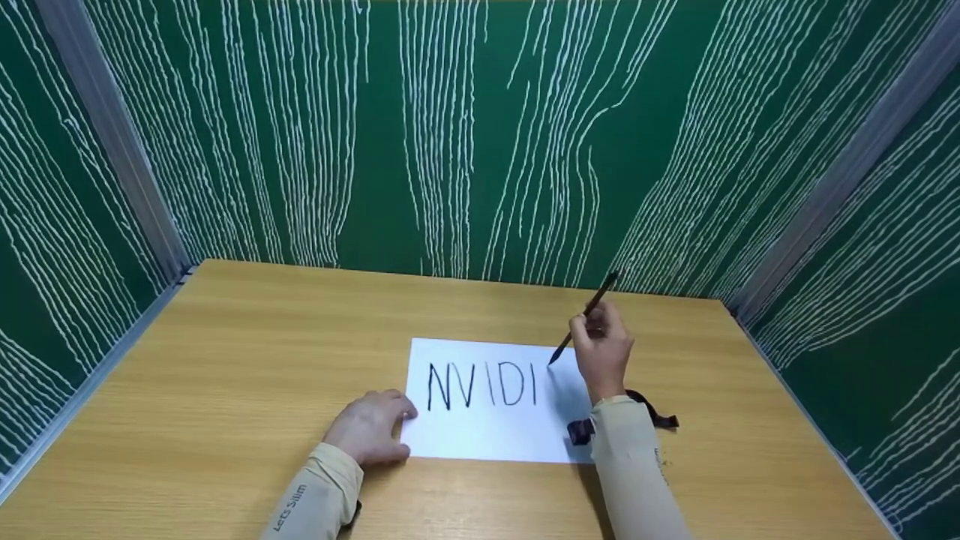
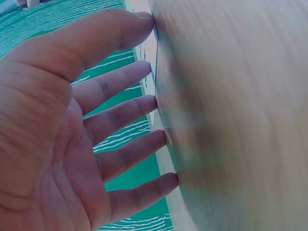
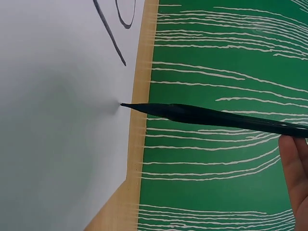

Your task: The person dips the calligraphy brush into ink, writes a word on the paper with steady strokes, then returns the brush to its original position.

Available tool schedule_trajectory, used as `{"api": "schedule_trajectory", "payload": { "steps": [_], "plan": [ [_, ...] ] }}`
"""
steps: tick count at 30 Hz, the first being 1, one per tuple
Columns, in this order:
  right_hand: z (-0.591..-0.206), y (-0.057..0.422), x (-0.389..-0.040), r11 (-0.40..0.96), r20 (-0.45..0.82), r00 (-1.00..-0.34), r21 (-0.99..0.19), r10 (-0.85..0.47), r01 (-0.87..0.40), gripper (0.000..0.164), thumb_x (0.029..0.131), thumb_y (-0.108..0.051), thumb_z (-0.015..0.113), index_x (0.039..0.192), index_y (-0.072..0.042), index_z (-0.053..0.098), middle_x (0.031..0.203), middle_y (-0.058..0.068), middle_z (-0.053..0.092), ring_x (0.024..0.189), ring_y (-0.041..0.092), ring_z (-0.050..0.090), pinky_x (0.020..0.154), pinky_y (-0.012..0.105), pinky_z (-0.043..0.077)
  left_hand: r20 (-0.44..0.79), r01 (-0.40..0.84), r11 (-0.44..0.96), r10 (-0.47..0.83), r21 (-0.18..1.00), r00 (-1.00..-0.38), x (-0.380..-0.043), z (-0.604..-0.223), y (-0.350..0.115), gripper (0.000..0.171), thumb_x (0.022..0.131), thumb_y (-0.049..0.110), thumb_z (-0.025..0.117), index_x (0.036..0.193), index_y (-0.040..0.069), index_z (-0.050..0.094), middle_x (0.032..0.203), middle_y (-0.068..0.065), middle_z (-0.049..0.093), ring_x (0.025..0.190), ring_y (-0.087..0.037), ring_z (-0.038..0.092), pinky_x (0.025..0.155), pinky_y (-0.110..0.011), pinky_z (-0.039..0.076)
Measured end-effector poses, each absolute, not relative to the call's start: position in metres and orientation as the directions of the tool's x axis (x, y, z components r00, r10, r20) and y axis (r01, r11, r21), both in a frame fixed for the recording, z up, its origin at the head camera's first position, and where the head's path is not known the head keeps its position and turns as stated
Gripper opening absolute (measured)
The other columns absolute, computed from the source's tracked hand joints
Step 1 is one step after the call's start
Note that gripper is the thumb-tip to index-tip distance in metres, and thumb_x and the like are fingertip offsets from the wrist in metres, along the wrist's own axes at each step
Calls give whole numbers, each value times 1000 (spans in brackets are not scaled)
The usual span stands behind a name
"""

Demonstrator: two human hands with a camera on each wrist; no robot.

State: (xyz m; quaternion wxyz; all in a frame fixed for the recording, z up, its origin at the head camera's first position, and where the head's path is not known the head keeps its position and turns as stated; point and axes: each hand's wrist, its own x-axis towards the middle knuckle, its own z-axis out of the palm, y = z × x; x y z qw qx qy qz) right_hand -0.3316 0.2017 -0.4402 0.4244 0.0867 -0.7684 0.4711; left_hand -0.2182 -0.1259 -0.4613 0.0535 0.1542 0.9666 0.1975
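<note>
A white sheet of paper lies on the wooden table, with the dark handwritten letters "NVIDI" across its upper half. My right hand pinches a dark calligraphy brush well up its handle. The brush leans to the upper right, its pointed tip right at the paper to the right of the last letter. The right wrist view shows the brush with its fine tip over a shadow on the sheet. At the sheet's left edge rests my left hand, thumb and fingers spread; its fingertips touch down in the left wrist view.
The wooden table runs up to green panels with wavy white lines behind and at both sides. Grey posts stand at the corners. A black strap with a small dark device is at my right wrist.
</note>
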Motion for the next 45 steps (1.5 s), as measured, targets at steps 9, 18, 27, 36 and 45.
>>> {"api": "schedule_trajectory", "payload": {
  "steps": [9, 18, 27, 36, 45],
  "plan": [
    [-443, 202, -331, 538, 720, -641, -663, 266, -521, 9, 85, -3, 61, 94, -4, 62, 76, 7, 66, 67, 10, 58, 60, 8, 48, -57, 270, 880, 316, 389, -947, -217, -460, -125, 47, 69, 26, 78, 113, 13, 68, 125, -7, 62, 115, -31, 57, 102, -48, 46],
    [-442, 202, -329, 535, 712, -645, -672, 278, -511, 9, 84, -2, 61, 93, -5, 62, 74, 6, 65, 65, 11, 56, 57, 10, 46, -73, 267, 881, 319, 390, -945, -217, -460, -124, 47, 69, 27, 78, 113, 14, 67, 124, -6, 62, 115, -31, 57, 103, -48, 45],
    [-442, 203, -327, 527, 686, -664, -698, 298, -485, 6, 85, -9, 60, 90, -7, 62, 71, 3, 63, 62, 13, 55, 56, 14, 48, -74, 262, 881, 314, 393, -946, -217, -460, -124, 46, 70, 27, 77, 113, 14, 67, 125, -6, 61, 116, -30, 56, 103, -47, 45],
    [-439, 203, -326, 504, 698, -650, -695, 300, -513, 3, 84, -5, 58, 85, -6, 62, 66, 2, 58, 58, 13, 51, 50, 17, 43, -81, 251, 883, 306, 396, -949, -219, -460, -124, 49, 69, 28, 78, 115, 15, 67, 125, -5, 61, 116, -30, 56, 102, -48, 45],
    [-434, 200, -323, 484, 720, -625, -680, 302, -550, 9, 80, 4, 58, 79, -5, 60, 61, 3, 56, 53, 11, 47, 47, 17, 37, -74, 250, 875, 306, 415, -949, -218, -458, -125, 49, 67, 25, 77, 113, 14, 67, 122, -6, 62, 114, -30, 57, 101, -48, 46]
  ]
}}
